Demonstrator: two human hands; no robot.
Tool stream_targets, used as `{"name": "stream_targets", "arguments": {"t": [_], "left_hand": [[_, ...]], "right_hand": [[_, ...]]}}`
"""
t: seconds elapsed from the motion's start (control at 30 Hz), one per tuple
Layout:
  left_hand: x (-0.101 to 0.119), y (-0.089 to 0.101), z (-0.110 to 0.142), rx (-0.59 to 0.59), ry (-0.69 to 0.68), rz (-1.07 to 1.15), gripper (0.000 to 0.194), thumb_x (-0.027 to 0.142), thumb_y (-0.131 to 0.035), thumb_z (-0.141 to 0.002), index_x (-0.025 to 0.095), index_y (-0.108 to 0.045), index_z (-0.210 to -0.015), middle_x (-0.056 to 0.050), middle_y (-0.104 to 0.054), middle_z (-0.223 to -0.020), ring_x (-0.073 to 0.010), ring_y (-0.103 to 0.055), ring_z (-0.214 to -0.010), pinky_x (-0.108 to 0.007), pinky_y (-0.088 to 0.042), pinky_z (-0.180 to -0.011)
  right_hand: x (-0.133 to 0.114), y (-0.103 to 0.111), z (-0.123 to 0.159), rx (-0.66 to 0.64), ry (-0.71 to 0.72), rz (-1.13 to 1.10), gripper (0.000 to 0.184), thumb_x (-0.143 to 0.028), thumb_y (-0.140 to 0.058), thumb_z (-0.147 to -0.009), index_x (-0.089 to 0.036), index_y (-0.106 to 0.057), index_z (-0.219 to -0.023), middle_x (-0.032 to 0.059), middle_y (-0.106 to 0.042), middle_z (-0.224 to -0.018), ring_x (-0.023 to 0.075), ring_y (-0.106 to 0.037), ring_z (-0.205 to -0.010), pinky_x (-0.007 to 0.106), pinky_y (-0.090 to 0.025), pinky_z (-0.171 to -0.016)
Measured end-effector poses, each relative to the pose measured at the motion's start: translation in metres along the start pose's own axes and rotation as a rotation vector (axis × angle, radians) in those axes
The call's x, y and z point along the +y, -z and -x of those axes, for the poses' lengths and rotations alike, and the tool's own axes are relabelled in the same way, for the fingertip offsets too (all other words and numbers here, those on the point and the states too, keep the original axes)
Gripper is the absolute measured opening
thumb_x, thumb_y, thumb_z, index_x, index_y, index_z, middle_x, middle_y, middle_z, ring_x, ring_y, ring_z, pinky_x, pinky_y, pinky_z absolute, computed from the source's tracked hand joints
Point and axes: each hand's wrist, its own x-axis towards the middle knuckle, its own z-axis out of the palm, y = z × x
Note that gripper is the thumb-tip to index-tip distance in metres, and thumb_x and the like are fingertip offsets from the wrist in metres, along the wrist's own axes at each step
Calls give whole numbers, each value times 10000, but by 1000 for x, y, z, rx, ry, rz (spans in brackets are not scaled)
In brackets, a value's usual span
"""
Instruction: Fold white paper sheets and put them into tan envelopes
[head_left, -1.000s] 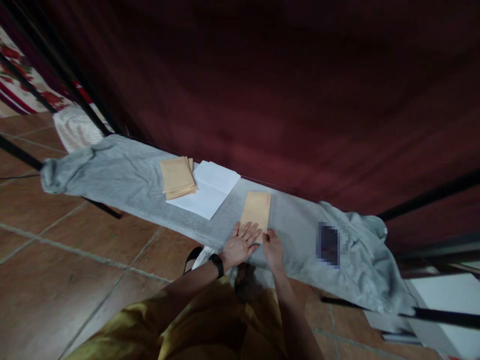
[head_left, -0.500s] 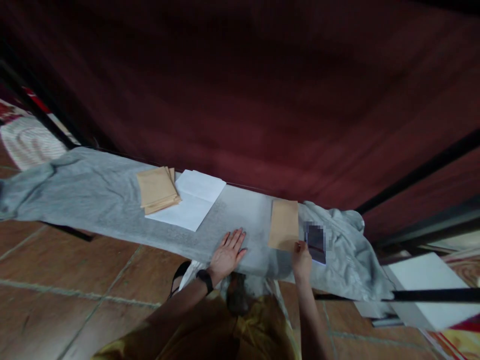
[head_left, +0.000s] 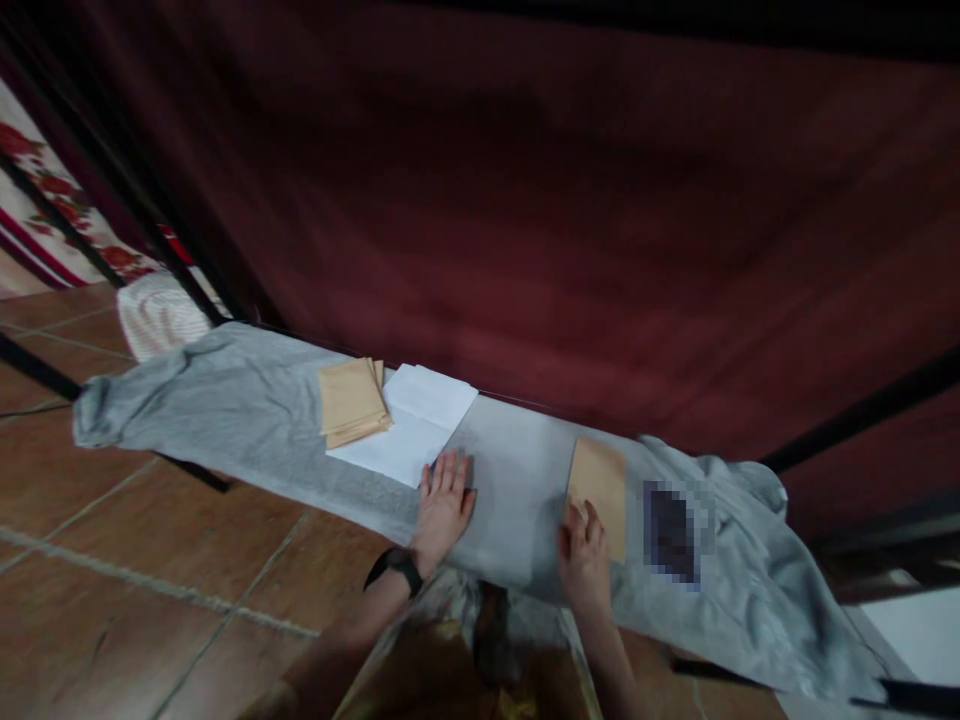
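Note:
My left hand [head_left: 442,507] lies flat on the grey cloth [head_left: 510,450], its fingers stretched out. The fingertips are at the near edge of some folded white paper [head_left: 412,440]. My right hand [head_left: 586,560] rests over the lower left part of a single brown envelope [head_left: 604,485], with loosely bent fingers set apart; they touch it or hover just above. A stack of similar brown envelopes [head_left: 351,397] overlaps the left side of the white paper. Right of the single envelope is a dark flat object [head_left: 673,530], blurred by pixels.
The cloth covers a narrow bench-like surface and is bunched at both ends. Behind it hangs a dark red curtain [head_left: 480,250]. Black metal bars [head_left: 862,420] run at the sides. Below is a brown tiled floor [head_left: 150,590]; a white box-like thing [head_left: 907,625] is at lower right.
My right hand has moved from the single envelope's lower right corner to its lower left part and loosened. My left hand has shifted to the white paper's edge. The view has turned slightly.

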Motion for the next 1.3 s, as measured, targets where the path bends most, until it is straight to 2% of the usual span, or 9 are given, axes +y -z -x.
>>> {"name": "stream_targets", "arguments": {"t": [0.1,0.23,0.53,0.73,0.83,0.97,1.13,1.23,1.3], "left_hand": [[-36,3,-12,-11,152,-73,550,349,-420,-984,126,-463,-1485,-185,-409,-1578,-366,-332,-1482,-620,-274,-1177],[-64,4,-15,-64,178,-101,478,366,-400,-1008,142,-562,-1398,-173,-543,-1479,-331,-474,-1395,-540,-352,-1152],[-72,10,-25,-219,145,-132,393,227,-412,-1018,117,-596,-1346,-191,-583,-1427,-319,-538,-1333,-482,-435,-1083],[-84,21,-30,-228,130,-49,329,203,-434,-1015,128,-651,-1251,-156,-661,-1326,-269,-608,-1255,-390,-488,-1034],[-87,28,-32,-251,120,-10,322,123,-446,-984,139,-654,-1229,-130,-692,-1267,-231,-637,-1205,-342,-510,-990],[-90,44,-39,-271,122,-23,271,105,-465,-959,154,-691,-1101,-100,-736,-1071,-226,-685,-1040,-333,-535,-899],[-81,71,-45,-160,6,-96,241,126,-458,-973,170,-690,-1023,-94,-707,-1023,-242,-661,-998,-356,-530,-851],[-60,84,-38,-147,-155,-64,226,99,-484,-955,178,-684,-1024,-81,-700,-1004,-235,-649,-979,-360,-527,-847],[-41,86,-28,-148,-261,-29,221,81,-508,-938,178,-681,-1034,-74,-700,-1009,-234,-645,-981,-366,-524,-865]], "right_hand": [[-26,-16,9,-38,73,-62,423,-324,-340,-1026,-155,-512,-1374,205,-492,-1471,315,-482,-1324,492,-464,-1028],[-39,-23,16,-63,107,-48,424,-287,-325,-1027,-185,-545,-1374,167,-536,-1464,290,-493,-1344,513,-380,-1116],[-28,-29,20,-91,154,2,466,-361,-290,-1044,-186,-498,-1422,142,-556,-1453,265,-512,-1326,490,-328,-1142],[-27,-30,22,-113,155,-10,495,-394,-273,-1041,-199,-459,-1456,142,-553,-1462,279,-523,-1317,496,-327,-1146],[-26,-32,24,-98,156,-17,490,-391,-281,-1041,-201,-474,-1450,143,-554,-1464,284,-519,-1330,500,-325,-1153],[-24,-37,27,-77,159,-45,483,-384,-289,-1043,-196,-491,-1440,139,-543,-1476,287,-501,-1357,505,-326,-1163],[-22,-40,25,-46,94,-158,511,-466,-324,-1035,-197,-525,-1419,138,-586,-1426,291,-524,-1329,525,-335,-1168],[-33,-40,17,-47,-44,-320,534,-516,-330,-1022,-184,-605,-1337,149,-622,-1373,307,-540,-1308,544,-364,-1149],[-52,-41,8,-34,-210,-480,579,-561,-340,-1001,-162,-636,-1298,168,-634,-1351,320,-548,-1300,537,-408,-1117]]}}
